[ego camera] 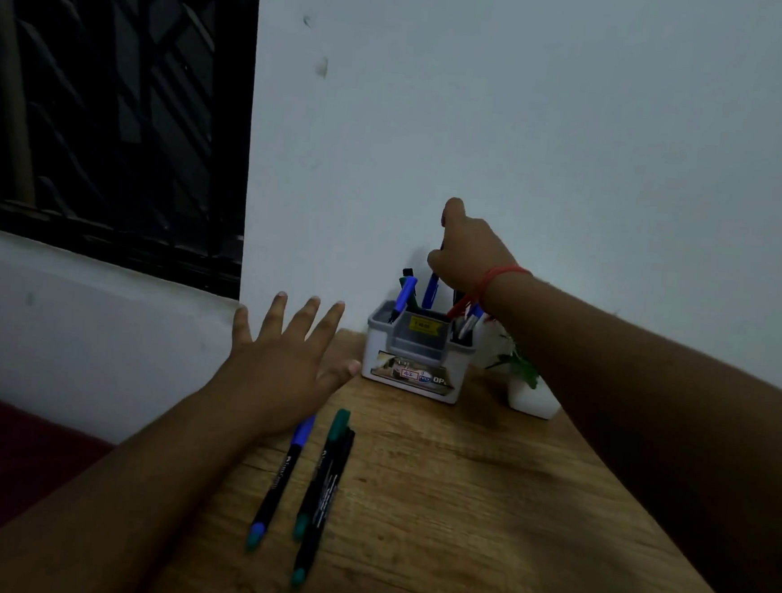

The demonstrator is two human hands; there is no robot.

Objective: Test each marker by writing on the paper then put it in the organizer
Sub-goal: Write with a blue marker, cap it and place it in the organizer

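1. Right hand (465,250) pinches a blue marker (430,291) upright over the organizer (414,359), seemingly to drop it in.
2. Left hand (281,358) hovers spread, holding nothing.
3. 3 markers (318,482) lie on the table (479,514), presumably awaiting testing.

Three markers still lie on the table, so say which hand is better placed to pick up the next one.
Left. The left hand is open, just above the blue marker. The right hand is over the organizer, gripping a marker there.
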